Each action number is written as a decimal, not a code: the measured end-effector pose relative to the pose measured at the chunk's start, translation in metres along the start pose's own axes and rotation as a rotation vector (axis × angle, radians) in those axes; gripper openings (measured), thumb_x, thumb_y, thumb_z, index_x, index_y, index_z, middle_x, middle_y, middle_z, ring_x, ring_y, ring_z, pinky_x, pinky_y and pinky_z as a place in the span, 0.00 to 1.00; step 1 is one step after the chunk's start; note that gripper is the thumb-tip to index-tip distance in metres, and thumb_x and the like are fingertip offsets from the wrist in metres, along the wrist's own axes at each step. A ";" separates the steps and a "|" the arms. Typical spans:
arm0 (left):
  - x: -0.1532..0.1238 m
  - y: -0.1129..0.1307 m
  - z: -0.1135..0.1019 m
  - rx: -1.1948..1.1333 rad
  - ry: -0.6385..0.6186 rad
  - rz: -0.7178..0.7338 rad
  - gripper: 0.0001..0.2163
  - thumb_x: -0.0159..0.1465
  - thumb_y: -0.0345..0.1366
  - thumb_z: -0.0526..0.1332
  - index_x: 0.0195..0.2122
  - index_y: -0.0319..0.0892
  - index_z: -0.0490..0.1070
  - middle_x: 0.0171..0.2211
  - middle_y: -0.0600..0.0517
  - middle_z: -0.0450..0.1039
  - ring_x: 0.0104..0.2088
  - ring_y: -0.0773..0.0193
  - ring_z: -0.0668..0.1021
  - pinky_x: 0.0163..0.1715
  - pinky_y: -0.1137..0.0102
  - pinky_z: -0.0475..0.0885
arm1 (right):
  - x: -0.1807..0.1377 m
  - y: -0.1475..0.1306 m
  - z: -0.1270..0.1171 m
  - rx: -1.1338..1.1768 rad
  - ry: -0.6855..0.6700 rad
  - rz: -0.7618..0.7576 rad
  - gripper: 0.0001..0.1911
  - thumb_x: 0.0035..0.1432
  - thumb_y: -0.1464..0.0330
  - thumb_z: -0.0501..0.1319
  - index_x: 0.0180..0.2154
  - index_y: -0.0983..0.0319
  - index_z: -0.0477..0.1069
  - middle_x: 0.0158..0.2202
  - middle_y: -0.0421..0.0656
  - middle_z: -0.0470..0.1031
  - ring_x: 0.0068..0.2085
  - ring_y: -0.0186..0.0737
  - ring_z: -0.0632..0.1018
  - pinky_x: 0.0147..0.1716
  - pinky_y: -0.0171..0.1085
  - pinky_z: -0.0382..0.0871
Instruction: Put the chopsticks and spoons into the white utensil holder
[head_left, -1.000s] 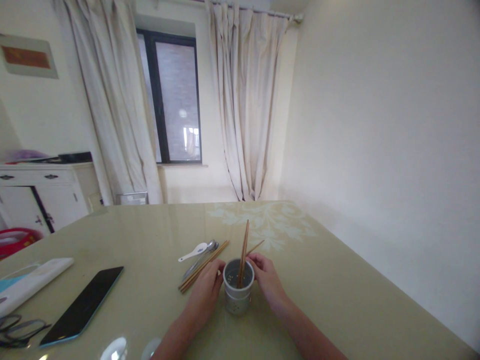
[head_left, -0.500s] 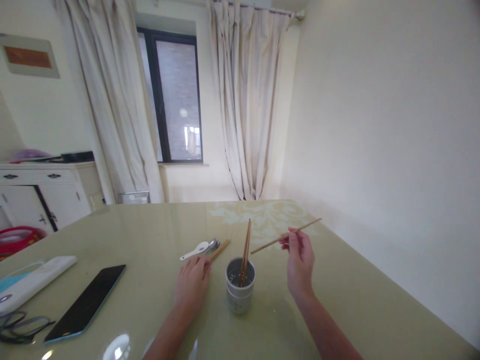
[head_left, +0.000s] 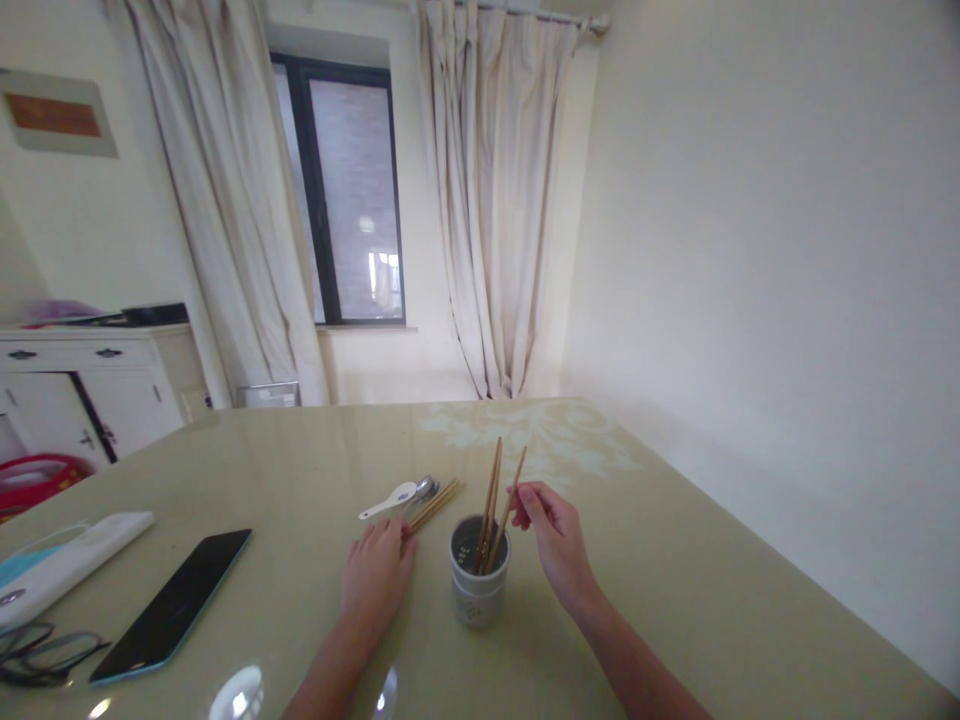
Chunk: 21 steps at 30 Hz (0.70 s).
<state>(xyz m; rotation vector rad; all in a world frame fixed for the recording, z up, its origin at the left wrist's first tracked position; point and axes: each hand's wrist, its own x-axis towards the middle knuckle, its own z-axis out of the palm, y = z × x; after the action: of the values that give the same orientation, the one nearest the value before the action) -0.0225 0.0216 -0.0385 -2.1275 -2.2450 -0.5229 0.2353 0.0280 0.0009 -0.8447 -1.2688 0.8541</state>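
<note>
**A:** What carries it all?

**B:** A glossy desk (head_left: 675, 570); I'd expect things to slide on it. Near the middle stands a pale pot (head_left: 478, 597), probably ceramic. It looks fairly heavy and breakable, best held round its wall.

**A:** And inside?

**B:** Two chopsticks (head_left: 493, 485) lean in it. The right hand (head_left: 561, 545) has its fingers (head_left: 526, 496) pinched on a third chopstick (head_left: 520, 467), whose lower end is in the pot. It's likely light, stiff, smooth wood, so a fingertip pinch near mid-length suits it.

**A:** The left hand (head_left: 375, 575)?

**B:** It lies flat over the near ends of the loose chopsticks (head_left: 440, 497), beside a white spoon (head_left: 386, 502). I cannot tell whether its fingers grip any.
</note>
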 end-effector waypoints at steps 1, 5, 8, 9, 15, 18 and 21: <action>0.000 -0.001 0.001 -0.008 0.006 0.012 0.10 0.71 0.36 0.57 0.43 0.45 0.78 0.45 0.45 0.82 0.50 0.50 0.82 0.50 0.60 0.73 | 0.000 0.004 0.000 -0.013 -0.003 0.017 0.28 0.63 0.43 0.67 0.36 0.62 0.83 0.28 0.44 0.79 0.28 0.40 0.76 0.29 0.37 0.70; 0.002 -0.004 0.007 -0.042 0.015 0.048 0.11 0.71 0.35 0.55 0.41 0.45 0.78 0.44 0.45 0.82 0.49 0.50 0.82 0.50 0.60 0.73 | -0.001 0.019 0.003 -0.035 -0.038 0.089 0.32 0.60 0.38 0.66 0.33 0.62 0.83 0.25 0.42 0.77 0.26 0.40 0.74 0.27 0.37 0.67; 0.004 -0.004 0.014 -0.100 0.006 0.080 0.13 0.71 0.34 0.53 0.43 0.44 0.79 0.44 0.44 0.83 0.50 0.50 0.82 0.52 0.59 0.74 | -0.002 0.028 0.006 -0.052 -0.066 0.142 0.33 0.56 0.36 0.66 0.31 0.61 0.82 0.22 0.40 0.72 0.25 0.39 0.71 0.26 0.36 0.64; 0.004 -0.003 0.016 -0.125 0.013 0.096 0.13 0.71 0.34 0.53 0.43 0.44 0.79 0.45 0.44 0.83 0.50 0.50 0.82 0.53 0.59 0.73 | -0.002 0.030 0.007 -0.054 -0.066 0.154 0.34 0.56 0.35 0.66 0.31 0.61 0.82 0.21 0.39 0.71 0.24 0.39 0.70 0.25 0.36 0.63; 0.003 0.005 0.023 -0.269 0.095 0.170 0.14 0.72 0.37 0.53 0.42 0.45 0.80 0.44 0.45 0.82 0.49 0.51 0.82 0.53 0.58 0.74 | -0.002 0.022 0.003 0.013 -0.075 0.100 0.34 0.60 0.36 0.64 0.31 0.62 0.80 0.24 0.40 0.71 0.26 0.38 0.70 0.27 0.36 0.64; 0.002 0.009 0.021 -0.332 0.114 0.172 0.14 0.72 0.38 0.54 0.42 0.45 0.80 0.44 0.45 0.82 0.48 0.51 0.82 0.52 0.58 0.75 | -0.002 0.017 0.003 0.008 -0.101 0.103 0.30 0.56 0.40 0.71 0.29 0.61 0.78 0.23 0.38 0.69 0.26 0.36 0.68 0.27 0.35 0.62; 0.000 0.014 0.018 -0.409 0.122 0.166 0.14 0.72 0.39 0.53 0.42 0.46 0.79 0.45 0.46 0.81 0.47 0.52 0.82 0.51 0.60 0.75 | -0.005 0.015 0.007 -0.008 -0.109 0.125 0.29 0.54 0.41 0.72 0.28 0.60 0.76 0.23 0.36 0.66 0.26 0.36 0.66 0.26 0.35 0.60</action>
<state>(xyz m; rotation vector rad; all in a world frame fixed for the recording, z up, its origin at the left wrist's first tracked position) -0.0045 0.0261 -0.0518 -2.3480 -2.0097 -1.1515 0.2268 0.0310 -0.0142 -0.9009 -1.3255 1.0071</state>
